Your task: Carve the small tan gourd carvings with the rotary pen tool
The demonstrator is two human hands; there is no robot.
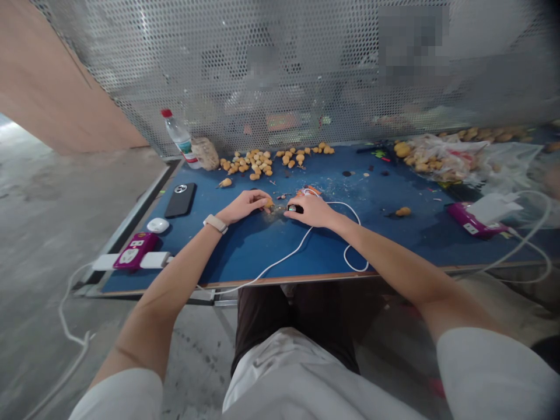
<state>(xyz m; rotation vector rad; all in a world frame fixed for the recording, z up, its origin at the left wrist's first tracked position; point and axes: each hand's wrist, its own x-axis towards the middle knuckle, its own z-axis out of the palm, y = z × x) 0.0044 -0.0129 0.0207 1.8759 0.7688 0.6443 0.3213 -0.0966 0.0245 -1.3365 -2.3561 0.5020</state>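
Between the fingers of my left hand [251,204] is a small yellow gourd [268,203], partly covered by the fingertips. My right hand [312,210] is closed around a small dark tool with a silvery end [294,208], pointed toward the gourd. Most of this tool is hidden by the fingers, so its kind is unclear. A white cable [289,255] passes by the right hand. Pale dust and bits lie on the blue tabletop [245,251] around both hands. An orange piece [310,191] lies just behind the right hand.
Many small gourds [249,163] line the back, beside a bottle [178,137] and a filled bag [205,153]. At left are a phone [180,200], white case [158,225] and purple power strip [135,251]. Bagged gourds [437,160] and another purple strip [476,220] stand right.
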